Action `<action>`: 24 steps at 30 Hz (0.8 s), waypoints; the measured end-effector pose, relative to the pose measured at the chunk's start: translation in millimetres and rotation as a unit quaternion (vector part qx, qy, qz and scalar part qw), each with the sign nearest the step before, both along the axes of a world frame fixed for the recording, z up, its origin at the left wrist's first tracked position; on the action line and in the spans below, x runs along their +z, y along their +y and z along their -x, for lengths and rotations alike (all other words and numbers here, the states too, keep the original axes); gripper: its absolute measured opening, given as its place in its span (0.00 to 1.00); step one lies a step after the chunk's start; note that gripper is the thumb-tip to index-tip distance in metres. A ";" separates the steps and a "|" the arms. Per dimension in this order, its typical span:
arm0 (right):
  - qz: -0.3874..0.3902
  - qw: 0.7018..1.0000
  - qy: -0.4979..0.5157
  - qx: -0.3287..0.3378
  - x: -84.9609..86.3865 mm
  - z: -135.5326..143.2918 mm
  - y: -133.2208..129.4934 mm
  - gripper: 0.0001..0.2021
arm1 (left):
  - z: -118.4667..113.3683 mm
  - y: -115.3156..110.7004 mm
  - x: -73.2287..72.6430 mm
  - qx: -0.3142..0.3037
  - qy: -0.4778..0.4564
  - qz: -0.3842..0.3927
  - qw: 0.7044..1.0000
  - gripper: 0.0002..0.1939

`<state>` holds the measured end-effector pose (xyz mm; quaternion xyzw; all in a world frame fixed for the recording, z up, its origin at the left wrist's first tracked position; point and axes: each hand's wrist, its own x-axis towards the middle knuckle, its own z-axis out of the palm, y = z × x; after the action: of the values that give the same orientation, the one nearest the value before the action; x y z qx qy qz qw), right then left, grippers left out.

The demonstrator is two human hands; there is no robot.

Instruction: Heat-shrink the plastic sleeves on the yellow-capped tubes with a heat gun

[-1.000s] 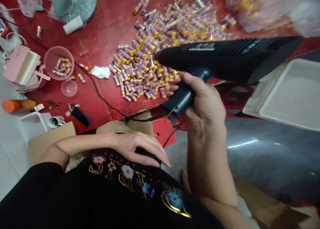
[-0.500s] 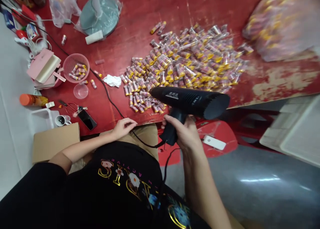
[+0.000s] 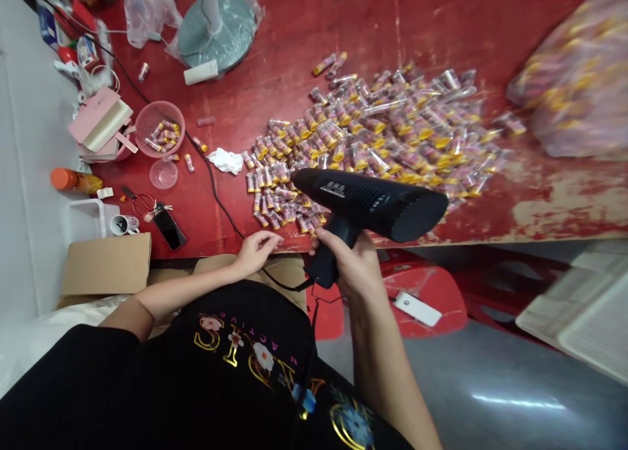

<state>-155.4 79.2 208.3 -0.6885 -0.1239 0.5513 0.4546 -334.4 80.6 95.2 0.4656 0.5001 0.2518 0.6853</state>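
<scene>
My right hand (image 3: 353,257) is wrapped round the grip of a black heat gun (image 3: 373,201). The nozzle points left, above the near-left part of a heap of small tubes (image 3: 383,126) with yellow ends and clear film sleeves. The gun's body hides some of the tubes behind it. My left hand (image 3: 258,250) rests at the table's front edge, below the near tubes, fingers loosely bent and slightly apart, with nothing seen in them. A black cord (image 3: 220,198) runs across the table and passes close by the left hand.
On the left stand a pink basket (image 3: 159,110) with tubes, a clear cup (image 3: 163,174), a phone (image 3: 169,229), scissors (image 3: 142,205) and a mug (image 3: 124,224). A full plastic bag (image 3: 583,77) lies at right. Below the table's edge is a red stool (image 3: 432,286) with a white device.
The view has turned a little, so the table's contents sit lower on the right side. The heat gun tilts slightly more; both hands keep much the same pose.
</scene>
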 end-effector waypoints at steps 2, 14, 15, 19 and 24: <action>-0.002 1.000 -0.006 0.016 6.9 -6.9 4.5 0.25 | 0.7 13.3 -23.2 0.069 0.079 -0.031 0.994 0.14; 0.022 0.996 -0.030 0.086 15.6 -17.5 20.6 0.25 | -26.6 151.9 -123.5 0.204 0.223 0.025 0.953 0.20; 0.033 0.994 -0.031 0.102 16.8 -18.3 23.4 0.25 | -28.0 156.3 -126.6 0.203 0.220 0.031 0.954 0.20; 0.079 0.986 -0.038 0.140 19.2 -18.7 34.4 0.27 | -27.3 165.1 -139.1 0.210 0.211 0.052 0.953 0.22; 0.095 0.978 -0.058 0.175 16.4 -14.0 54.2 0.24 | -23.4 168.4 -151.4 0.222 0.187 0.060 0.955 0.22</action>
<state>-141.4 133.4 224.7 -0.7270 -0.2158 0.5908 0.2754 -311.0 249.0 -56.3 0.3400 0.7242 0.2755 0.5329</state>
